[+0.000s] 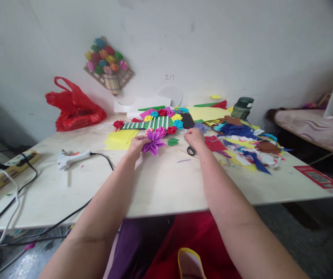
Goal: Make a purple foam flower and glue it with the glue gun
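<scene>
My left hand (138, 146) pinches a purple paper flower (154, 143) by its left side, just above the table. My right hand (194, 137) is low over the table with its fingers curled together; what they hold, if anything, is hidden. Right below it shows the black handle of scissors (191, 150), next to a thin wooden stick (183, 153). Green paper leaves (172, 142) lie between the two hands. Behind them is a guitar-shaped craft piece (157, 123) in green and white stripes, edged with red, pink, yellow and blue paper roses.
A white glue gun (72, 158) lies at left, its cord running off the front edge near a power strip (6, 174). Colourful paper scraps (242, 139) heap at right before a green bottle (242, 108). A red plastic bag (76, 106) stands back left. Yellow paper (121, 138) lies nearby.
</scene>
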A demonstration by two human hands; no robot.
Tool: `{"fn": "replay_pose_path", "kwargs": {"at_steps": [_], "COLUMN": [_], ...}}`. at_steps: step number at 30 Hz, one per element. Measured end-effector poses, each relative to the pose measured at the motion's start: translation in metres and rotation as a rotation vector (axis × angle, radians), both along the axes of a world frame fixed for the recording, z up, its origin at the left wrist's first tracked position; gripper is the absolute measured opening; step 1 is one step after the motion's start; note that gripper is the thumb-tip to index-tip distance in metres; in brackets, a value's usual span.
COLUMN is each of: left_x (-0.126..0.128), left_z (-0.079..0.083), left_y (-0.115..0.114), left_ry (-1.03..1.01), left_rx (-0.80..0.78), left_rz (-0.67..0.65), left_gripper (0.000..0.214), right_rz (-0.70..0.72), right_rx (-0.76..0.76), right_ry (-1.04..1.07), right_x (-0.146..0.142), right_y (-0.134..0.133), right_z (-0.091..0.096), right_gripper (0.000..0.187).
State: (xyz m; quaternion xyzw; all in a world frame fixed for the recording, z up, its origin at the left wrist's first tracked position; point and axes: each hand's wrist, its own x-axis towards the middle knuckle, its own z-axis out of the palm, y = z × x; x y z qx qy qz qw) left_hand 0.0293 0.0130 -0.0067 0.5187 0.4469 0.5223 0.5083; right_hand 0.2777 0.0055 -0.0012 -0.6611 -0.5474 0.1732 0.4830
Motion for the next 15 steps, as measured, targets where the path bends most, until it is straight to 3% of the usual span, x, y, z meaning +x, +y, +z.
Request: {"fn": "replay_pose_path", "kwargs": {"at_steps": [2, 5, 7, 10, 15], "left_x": [0.002, 0.006, 0.008, 0.009, 0.008], "left_z": [0.000, -0.001, -0.001, -0.001, -0.005], "left_y": [-0.002, -0.004, -0.005, -0.006, -0.004], "left_ry": [-0.006, -0.015, -0.016, -0.010, 0.023], "left_rx": [-0.021, -0.041, -0.055, -0.067, -0.051], "left_rz": [-0.012, -0.028, -0.037, -0.048, -0.058], "left_gripper": [0.017, 0.020, 0.022, 0.024, 0.024], "right_rz": [0.017, 0.074, 0.119, 0.147, 0.164], "right_rx": [-0.196, -0.382, -0.514, -0.558, -0.549], "right_ry": [-0.328, -0.629, -0.772, -0.914, -0.981], "right_x": [-0.005, -0.019, -0.027, -0.035, -0.042], "right_y": [-0.008, -0.017, -0.021, -0.025, -0.028], "right_z": [0.009, 0.021, 0.025, 0.024, 0.022], "right_gripper": [0.009, 0.004, 0.021, 0.036, 0.038]}}
